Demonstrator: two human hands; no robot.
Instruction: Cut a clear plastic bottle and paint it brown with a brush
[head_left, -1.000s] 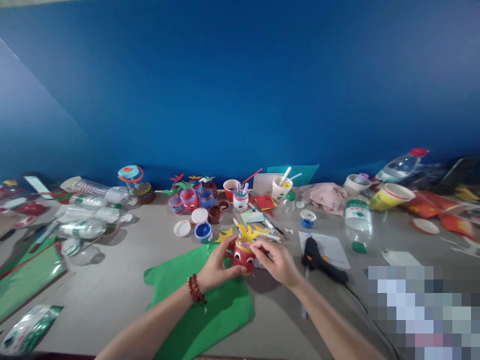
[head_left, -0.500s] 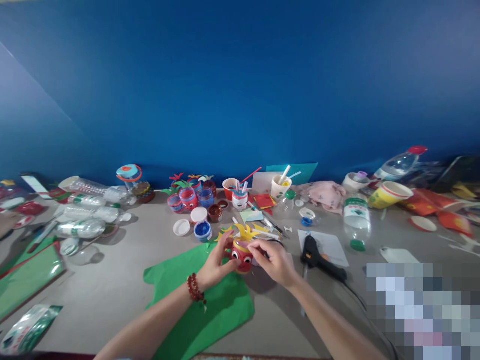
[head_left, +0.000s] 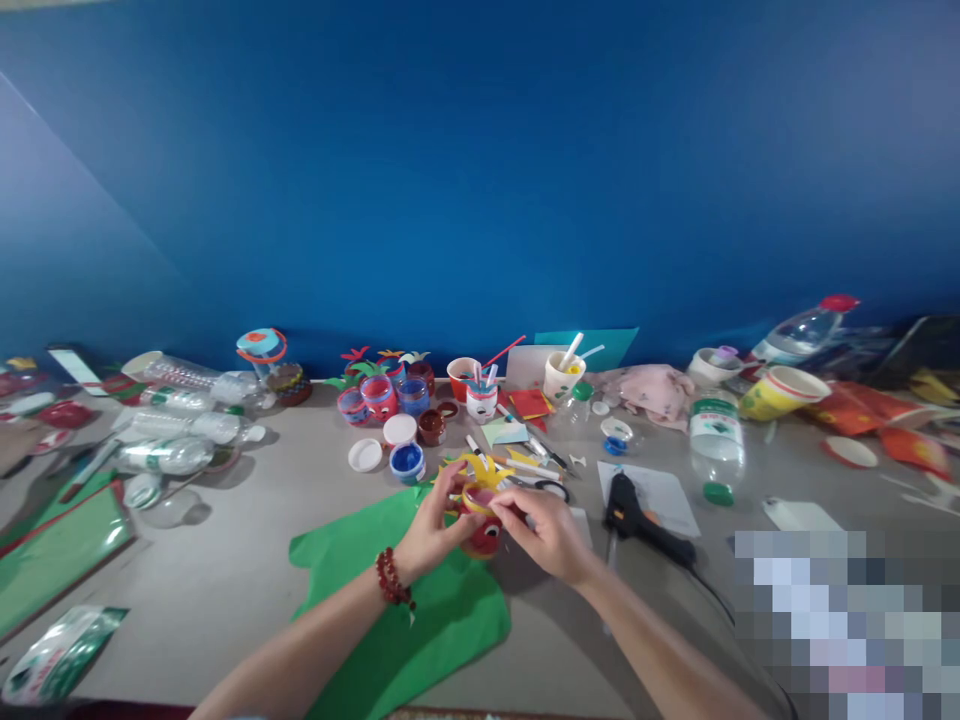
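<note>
Head view — left hand holds red cup between thumb and fingers; right hand pinched narrow at its rim, can't tell on what. Cup's at green sheet's far-right edge.

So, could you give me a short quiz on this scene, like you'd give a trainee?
1. Multiple choice: what is the left hand holding?
A) a clear plastic bottle
B) a small red cup with a yellow rim
C) a pink cloth

2. True or false: the black glue gun lies to the right of the right hand.

3. Fill in the blank: the beaded bracelet is worn on the ____ wrist.

Key: 1. B; 2. True; 3. left
</note>
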